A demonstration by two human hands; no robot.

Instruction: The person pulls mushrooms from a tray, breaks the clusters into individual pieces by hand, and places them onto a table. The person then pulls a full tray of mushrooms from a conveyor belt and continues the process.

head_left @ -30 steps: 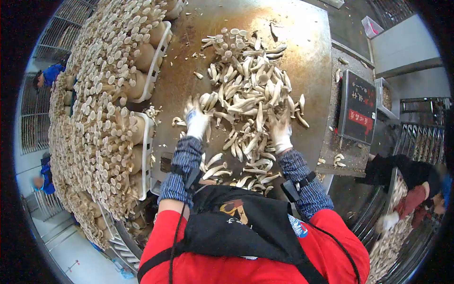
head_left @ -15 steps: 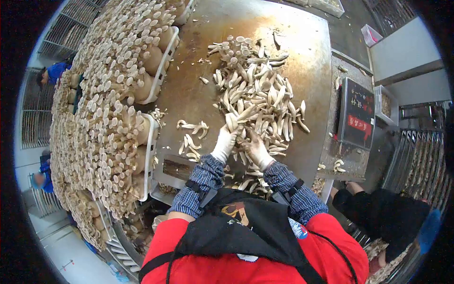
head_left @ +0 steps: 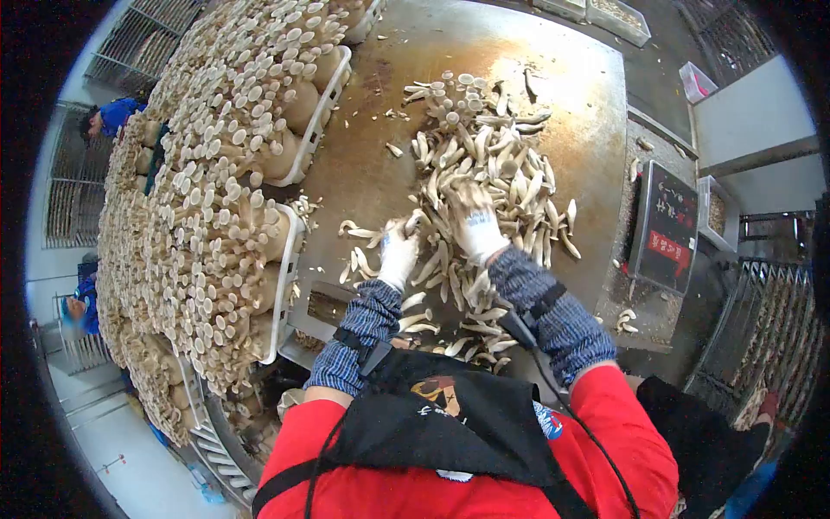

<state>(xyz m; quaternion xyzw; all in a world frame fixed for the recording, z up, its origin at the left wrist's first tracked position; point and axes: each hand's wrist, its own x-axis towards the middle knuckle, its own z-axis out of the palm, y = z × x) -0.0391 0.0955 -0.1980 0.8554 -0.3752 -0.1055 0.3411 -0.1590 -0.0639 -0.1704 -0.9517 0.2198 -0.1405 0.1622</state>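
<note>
My left hand [head_left: 398, 255], in a white glove, is closed around a mushroom [head_left: 414, 221] whose pale end shows at the fingertips. It is just left of a heap of loose, long-stemmed mushrooms [head_left: 497, 160] on the metal table. My right hand [head_left: 475, 227], gloved too, reaches palm down onto the heap; its fingers are smeared by motion, and whether they grip a mushroom does not show. At the far end of the heap stands a cluster of mushrooms with round caps [head_left: 456, 97]. A few small mushrooms [head_left: 361, 259] lie left of my left hand.
Crates [head_left: 290, 285] packed with mushrooms growing from bags line the table's left side. A black scale [head_left: 664, 227] with a red label stands to the right. Co-workers in blue [head_left: 117, 115] are at the far left; a person in dark clothing [head_left: 700, 441] is at lower right.
My hands were together over the near part of the heap and are now apart. The left moved left with a mushroom; the right moved forward onto the heap. The view shifted slightly.
</note>
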